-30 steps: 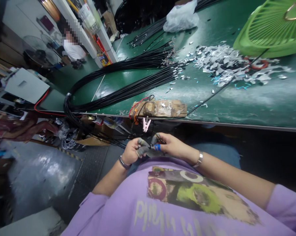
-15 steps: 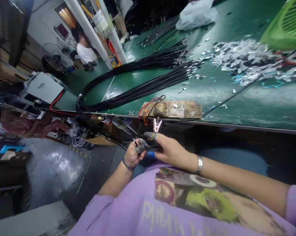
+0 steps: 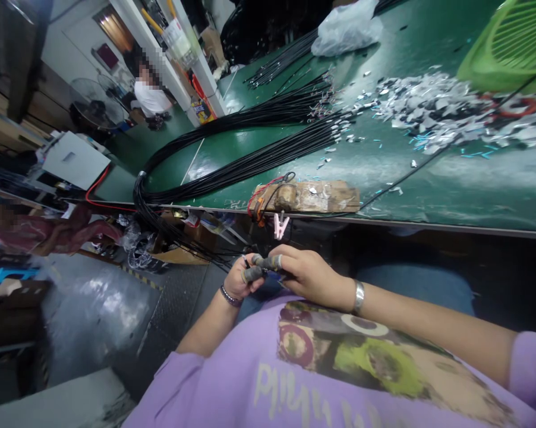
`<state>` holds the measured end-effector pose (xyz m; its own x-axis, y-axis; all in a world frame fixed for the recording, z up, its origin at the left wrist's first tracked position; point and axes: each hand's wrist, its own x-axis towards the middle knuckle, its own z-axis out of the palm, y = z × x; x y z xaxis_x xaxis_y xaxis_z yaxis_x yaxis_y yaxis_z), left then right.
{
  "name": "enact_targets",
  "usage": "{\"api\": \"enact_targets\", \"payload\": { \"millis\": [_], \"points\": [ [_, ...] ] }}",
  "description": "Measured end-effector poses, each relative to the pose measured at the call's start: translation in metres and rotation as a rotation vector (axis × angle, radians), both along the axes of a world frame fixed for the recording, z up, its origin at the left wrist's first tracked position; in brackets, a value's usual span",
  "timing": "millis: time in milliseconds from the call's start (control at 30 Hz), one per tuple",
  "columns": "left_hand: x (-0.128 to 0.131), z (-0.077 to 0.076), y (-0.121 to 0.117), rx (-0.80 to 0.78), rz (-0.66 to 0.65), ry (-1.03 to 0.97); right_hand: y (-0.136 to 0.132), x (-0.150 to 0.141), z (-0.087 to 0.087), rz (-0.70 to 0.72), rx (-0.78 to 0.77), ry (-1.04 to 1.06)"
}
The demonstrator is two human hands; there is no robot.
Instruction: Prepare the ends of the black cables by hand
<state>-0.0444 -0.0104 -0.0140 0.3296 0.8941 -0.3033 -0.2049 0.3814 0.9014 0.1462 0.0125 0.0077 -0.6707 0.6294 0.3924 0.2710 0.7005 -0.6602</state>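
Observation:
My left hand (image 3: pixel 240 279) is closed around a black cable near its end, in front of my body and below the table edge. Grey coverings wrap some fingertips. My right hand (image 3: pixel 308 272) meets it from the right, its covered index finger and thumb pinched at the cable end. The tip itself is hidden between the fingers. From my left hand, black cables (image 3: pixel 199 252) run up to a long bundle of cables (image 3: pixel 250 178) bent in a loop on the green table. A pink clip (image 3: pixel 280 227) hangs at the table edge just above my hands.
A worn wooden block (image 3: pixel 333 196) with wires sits on the table edge. Silvery scraps (image 3: pixel 432 107) lie in a heap near a green plastic basket (image 3: pixel 508 50). A plastic bag (image 3: pixel 348 28) is farther back. Two other people are at the left.
My right index finger has come down from its raised position onto the cable end beside my left fingers. The view has shifted slightly; my left hand still grips the cable.

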Motion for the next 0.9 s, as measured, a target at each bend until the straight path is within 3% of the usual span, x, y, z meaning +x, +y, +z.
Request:
{"api": "enact_targets", "payload": {
  "millis": [133,233,400,533,667,800,900],
  "points": [
    [-0.001,0.0,-0.002,-0.03,-0.055,-0.02,-0.001,0.003,0.001,0.045,0.036,0.053],
    [-0.003,-0.001,-0.002,-0.055,-0.105,-0.007,0.0,0.005,0.002,0.125,-0.066,0.135],
    [-0.005,0.01,0.008,-0.059,-0.326,0.16,0.008,0.006,0.006,0.323,-0.474,0.199],
    [0.0,0.029,0.018,0.09,-0.467,0.393,0.014,0.009,0.009,0.397,-0.892,0.06],
    [0.005,0.038,0.019,0.236,-0.385,0.45,0.017,0.016,0.003,0.281,-1.06,0.093],
    [0.004,0.037,0.017,0.263,-0.267,0.41,0.016,0.021,-0.004,0.127,-1.249,0.252],
    [0.004,0.034,0.017,0.252,-0.239,0.402,0.013,0.02,-0.004,0.096,-1.288,0.268]
  ]
}}
